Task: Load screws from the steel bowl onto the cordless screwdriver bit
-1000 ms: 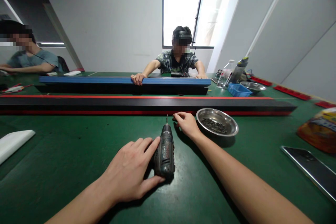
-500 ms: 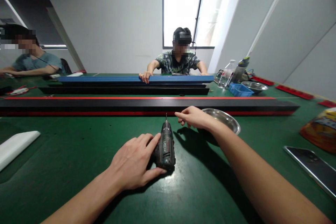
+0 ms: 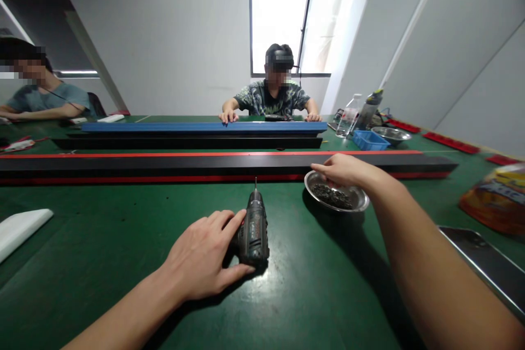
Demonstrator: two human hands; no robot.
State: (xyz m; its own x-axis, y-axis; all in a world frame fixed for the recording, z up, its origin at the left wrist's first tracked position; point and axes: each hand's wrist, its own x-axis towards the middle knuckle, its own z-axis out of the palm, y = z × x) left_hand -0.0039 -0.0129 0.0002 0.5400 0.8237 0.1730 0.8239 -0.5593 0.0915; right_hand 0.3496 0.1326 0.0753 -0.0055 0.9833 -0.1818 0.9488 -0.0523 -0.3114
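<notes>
My left hand (image 3: 205, 254) is wrapped round a black power drill (image 3: 254, 232), which lies on the green table with its bit pointing away from me. Over a round metal bowl (image 3: 361, 203) hangs my right hand (image 3: 342, 170), fingers bent down towards the small dark screws (image 3: 332, 196) inside; its fingertips are partly hidden, so whether they hold anything cannot be made out. Beyond the drill, a long black bar with red edges (image 3: 205, 163) lies across the table.
Blue (image 3: 197, 127) and black bars (image 3: 197, 143) lie farther back, where a person's hands rest. Back right are a bottle (image 3: 348, 117), a blue basket (image 3: 370, 141) and another bowl (image 3: 391, 135). A phone (image 3: 484, 257) and an orange bag (image 3: 496, 202) lie right, white piece (image 3: 24, 229) left.
My right hand has moved right, from near the drill bit to over the bowl. My left hand stays on the drill. The person opposite has shifted their hands on the blue bar.
</notes>
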